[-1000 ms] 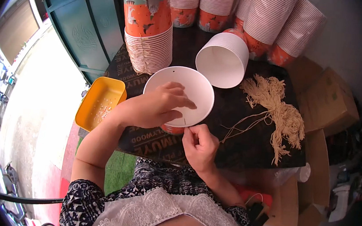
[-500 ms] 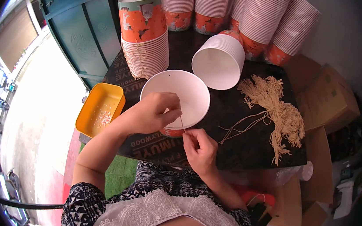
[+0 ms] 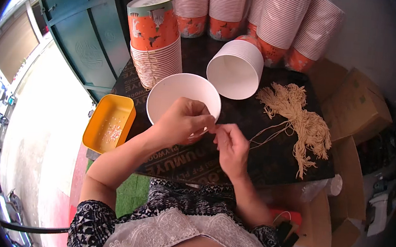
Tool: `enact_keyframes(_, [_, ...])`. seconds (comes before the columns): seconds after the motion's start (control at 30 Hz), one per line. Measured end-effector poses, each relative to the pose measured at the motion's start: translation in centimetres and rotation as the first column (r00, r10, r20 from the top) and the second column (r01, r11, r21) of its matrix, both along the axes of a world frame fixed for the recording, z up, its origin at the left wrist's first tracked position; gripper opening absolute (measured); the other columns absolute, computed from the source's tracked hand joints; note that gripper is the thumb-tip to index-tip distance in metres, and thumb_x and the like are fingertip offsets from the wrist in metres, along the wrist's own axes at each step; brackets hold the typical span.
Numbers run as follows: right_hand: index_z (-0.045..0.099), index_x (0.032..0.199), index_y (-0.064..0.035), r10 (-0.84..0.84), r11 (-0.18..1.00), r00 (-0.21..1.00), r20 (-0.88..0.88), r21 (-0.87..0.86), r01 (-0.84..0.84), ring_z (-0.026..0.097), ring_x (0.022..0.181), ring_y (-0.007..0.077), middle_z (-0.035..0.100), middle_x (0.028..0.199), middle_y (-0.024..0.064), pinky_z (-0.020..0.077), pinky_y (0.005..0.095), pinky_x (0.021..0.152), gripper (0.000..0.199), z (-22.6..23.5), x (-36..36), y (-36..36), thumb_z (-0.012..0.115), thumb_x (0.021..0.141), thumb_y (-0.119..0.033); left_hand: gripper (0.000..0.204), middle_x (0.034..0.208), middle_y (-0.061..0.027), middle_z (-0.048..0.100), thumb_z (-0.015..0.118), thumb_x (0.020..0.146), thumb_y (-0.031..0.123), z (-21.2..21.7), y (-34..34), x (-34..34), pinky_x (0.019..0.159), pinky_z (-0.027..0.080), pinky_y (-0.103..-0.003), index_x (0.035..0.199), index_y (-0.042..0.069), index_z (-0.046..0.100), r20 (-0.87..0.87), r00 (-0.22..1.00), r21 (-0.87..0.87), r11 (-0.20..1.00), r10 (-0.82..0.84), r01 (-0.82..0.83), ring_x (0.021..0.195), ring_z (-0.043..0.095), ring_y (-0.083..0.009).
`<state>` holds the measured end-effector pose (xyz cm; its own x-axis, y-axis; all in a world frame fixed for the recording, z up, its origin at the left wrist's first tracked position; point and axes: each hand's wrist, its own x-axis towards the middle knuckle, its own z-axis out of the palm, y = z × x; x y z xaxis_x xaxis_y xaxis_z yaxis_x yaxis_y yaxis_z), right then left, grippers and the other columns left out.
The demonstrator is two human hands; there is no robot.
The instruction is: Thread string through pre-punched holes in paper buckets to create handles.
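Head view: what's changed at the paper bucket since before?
The left hand moved right from over the paper bucket to its right rim, meeting the right hand, which shifted right. The bucket slid or tipped slightly leftward. I can't tell whether the cord pinched earlier is still held. The cord bundle, yellow tray and tall bucket stack stayed put.

We seem to be in a small street-side workshop: tall stacks of orange-and-white tubs [image 3: 284, 17], a black table [image 3: 271, 162], brown cardboard boxes [image 3: 366, 107] and a teal metal door [image 3: 81, 39] beside sunlit pavement [image 3: 55, 108].
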<state>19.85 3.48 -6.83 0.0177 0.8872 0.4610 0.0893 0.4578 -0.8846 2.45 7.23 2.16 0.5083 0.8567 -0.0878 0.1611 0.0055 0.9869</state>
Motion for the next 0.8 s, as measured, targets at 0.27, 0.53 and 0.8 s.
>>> enact_keyframes(0.27, [0.059,0.081,-0.0011,0.124,0.971,0.979,-0.165,-0.184,-0.154,0.045,0.057,0.0036,0.054,0.066,-0.0021,0.0358,0.0202,0.051,0.022,3.3,2.2,0.0,0.058,0.099,-0.015,0.009,0.069,-0.0030,0.062,0.064,0.088,0.005,-1.8,1.7,1.1,0.053,0.042,-0.024,0.083,-0.002,0.067,-0.016,1.000,0.242,0.970,0.025,-0.020,0.060,0.055,-0.0088])
enact_keyframes(0.53, [0.063,0.083,0.0016,0.173,0.970,0.984,-0.045,-0.165,-0.178,0.046,0.056,0.0039,0.054,0.063,-0.0023,0.0371,0.0234,0.049,0.018,6.2,2.3,1.7,0.061,0.095,-0.011,0.009,0.070,-0.0044,0.063,0.067,0.085,0.007,-1.4,1.7,1.6,0.045,0.041,-0.026,0.083,-0.002,0.066,-0.076,0.994,0.185,0.978,-0.083,0.096,0.054,0.054,-0.0078])
enact_keyframes(0.8, [0.062,0.096,0.0004,-0.133,0.930,0.888,0.439,0.366,-0.042,0.061,0.067,0.0292,0.057,0.082,0.0113,0.0478,0.0369,0.058,0.018,5.4,3.9,1.3,0.059,0.079,0.008,0.005,0.080,-0.0011,0.062,0.064,0.090,0.002,-0.7,2.3,0.8,0.063,0.043,-0.022,0.092,-0.002,0.063,-0.019,0.999,0.177,0.983,-0.037,0.040,0.072,0.054,-0.0075])
